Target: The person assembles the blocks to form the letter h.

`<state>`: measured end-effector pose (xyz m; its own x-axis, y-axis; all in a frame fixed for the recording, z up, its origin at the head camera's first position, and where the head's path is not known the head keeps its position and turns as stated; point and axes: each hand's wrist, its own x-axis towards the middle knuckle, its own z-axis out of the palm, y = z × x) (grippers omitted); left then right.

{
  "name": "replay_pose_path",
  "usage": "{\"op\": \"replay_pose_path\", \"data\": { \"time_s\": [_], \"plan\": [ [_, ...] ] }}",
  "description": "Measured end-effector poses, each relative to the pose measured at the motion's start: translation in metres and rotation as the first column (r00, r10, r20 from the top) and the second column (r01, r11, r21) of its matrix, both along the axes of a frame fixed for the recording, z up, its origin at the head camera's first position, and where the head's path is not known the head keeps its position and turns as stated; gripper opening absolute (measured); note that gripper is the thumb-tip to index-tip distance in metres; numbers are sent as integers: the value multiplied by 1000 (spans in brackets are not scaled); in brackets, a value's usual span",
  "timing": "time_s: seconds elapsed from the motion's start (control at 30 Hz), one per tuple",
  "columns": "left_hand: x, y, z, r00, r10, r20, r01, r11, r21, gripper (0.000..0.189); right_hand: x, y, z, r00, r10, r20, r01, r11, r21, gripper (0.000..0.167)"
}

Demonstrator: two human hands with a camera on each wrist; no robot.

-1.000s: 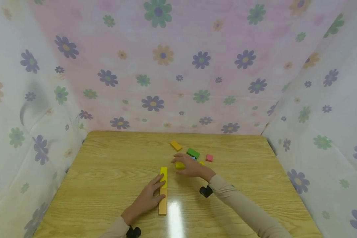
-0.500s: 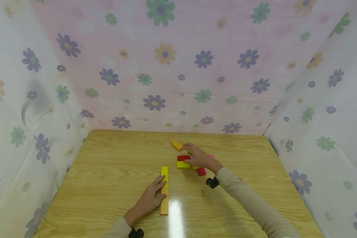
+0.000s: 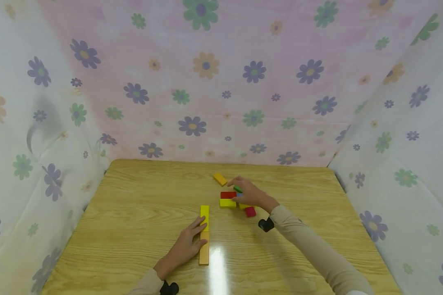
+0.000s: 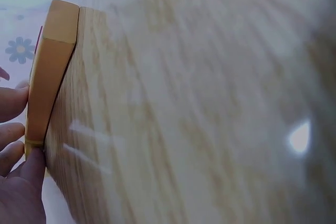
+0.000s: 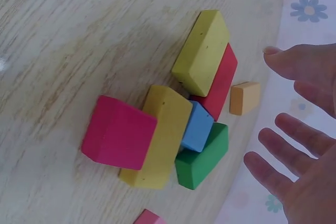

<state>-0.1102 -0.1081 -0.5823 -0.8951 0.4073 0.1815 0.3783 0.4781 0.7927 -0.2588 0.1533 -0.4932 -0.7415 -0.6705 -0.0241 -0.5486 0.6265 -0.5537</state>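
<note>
My left hand (image 3: pixel 184 245) rests on two blocks laid end to end, its fingers on the yellow block (image 3: pixel 204 210) and its thumb on the orange block (image 3: pixel 204 256). The left wrist view shows that orange block (image 4: pixel 51 72) close up, beside the fingers. Over a cluster of blocks hovers my right hand (image 3: pixel 249 192), holding nothing, thumb and fingers spread apart. Beneath and around it lie a yellow block (image 5: pixel 202 51), a red block (image 5: pixel 218 85), a blue block (image 5: pixel 198 124), a green block (image 5: pixel 202 156), a darker yellow block (image 5: pixel 163 129) and a crimson block (image 5: pixel 121 132).
A separate orange block (image 3: pixel 220 179) lies behind the cluster. A pink block (image 5: pixel 148 217) shows at the bottom of the right wrist view. The wooden table (image 3: pixel 140 205) is enclosed by flowered cloth (image 3: pixel 221 82) at the back and both sides.
My right hand has moved back and slightly right over the cluster, uncovering the red block and more of the yellow one. My left hand stays on the two end-to-end blocks.
</note>
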Motion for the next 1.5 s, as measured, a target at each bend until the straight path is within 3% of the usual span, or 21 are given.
{"op": "replay_pose_path", "data": {
  "time_s": [0.2,0.47,0.67,0.83,1.0,1.27,1.37,1.5],
  "plan": [
    [0,-1,0,1000,5,-7,-5,1000,9,53,-2,0,-12,999,-25,28,25,1000,-2,44],
    [0,-1,1,999,4,-41,-3,1000,3,51,-8,-4,-27,997,-61,53,65,995,-73,31],
    [2,1,3,1000,1,-8,-1,1000,12,51,-15,-10,-37,998,-65,16,66,998,-24,33],
    [2,2,3,1000,-6,-13,6,1000,26,52,-19,-15,-37,999,-17,-37,19,998,62,43],
    [1,2,1,1000,-5,-8,6,1000,23,53,-18,-18,-34,990,90,-107,-70,981,182,45],
    [2,1,6,1000,-7,-4,7,1000,19,52,-15,-23,-32,973,122,-194,-82,976,201,39],
    [2,0,6,1000,-10,1,10,1000,18,52,-15,-26,-31,973,133,-191,-96,976,194,33],
    [2,0,4,1000,-11,-14,11,1000,12,52,-15,-26,-30,983,135,-123,-107,972,208,34]
  ]
}}
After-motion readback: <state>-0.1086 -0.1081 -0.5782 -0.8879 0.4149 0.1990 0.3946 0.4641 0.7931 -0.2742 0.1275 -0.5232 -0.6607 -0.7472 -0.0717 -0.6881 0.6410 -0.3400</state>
